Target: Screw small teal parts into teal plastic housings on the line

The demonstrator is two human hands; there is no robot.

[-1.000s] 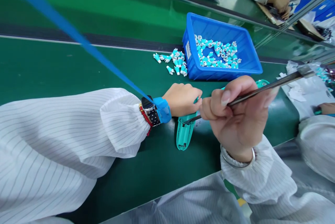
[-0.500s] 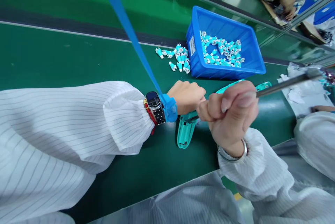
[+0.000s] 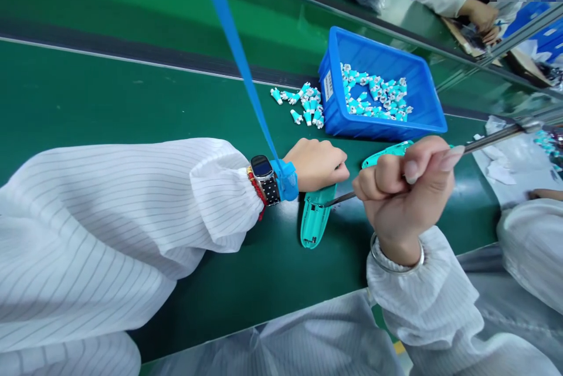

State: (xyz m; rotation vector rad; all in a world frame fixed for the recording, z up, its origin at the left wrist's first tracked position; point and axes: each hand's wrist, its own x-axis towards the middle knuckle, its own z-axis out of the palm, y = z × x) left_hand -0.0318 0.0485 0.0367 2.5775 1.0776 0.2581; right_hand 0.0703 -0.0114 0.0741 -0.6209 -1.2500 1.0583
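My left hand (image 3: 317, 163) is closed on one end of a teal plastic housing (image 3: 314, 219) that lies on the green belt (image 3: 109, 100). A watch and a blue wrist strap (image 3: 285, 179) sit on that wrist. My right hand (image 3: 407, 191) is fisted round long metal tweezers (image 3: 492, 138), whose tip touches the inside of the housing. A second teal housing (image 3: 387, 154) lies just beyond my right hand, partly hidden by it.
A blue bin (image 3: 378, 91) with several small teal and white parts stands behind the hands, with more loose parts (image 3: 301, 103) to its left. White papers (image 3: 505, 159) lie at the right. Another person's sleeve (image 3: 532, 241) is at the right edge, and another's hand (image 3: 481, 15) is across the line.
My right hand has shifted slightly right and rotated, the tweezers staying in the housing. The view moved a little; the blue strap cord swung to the right.
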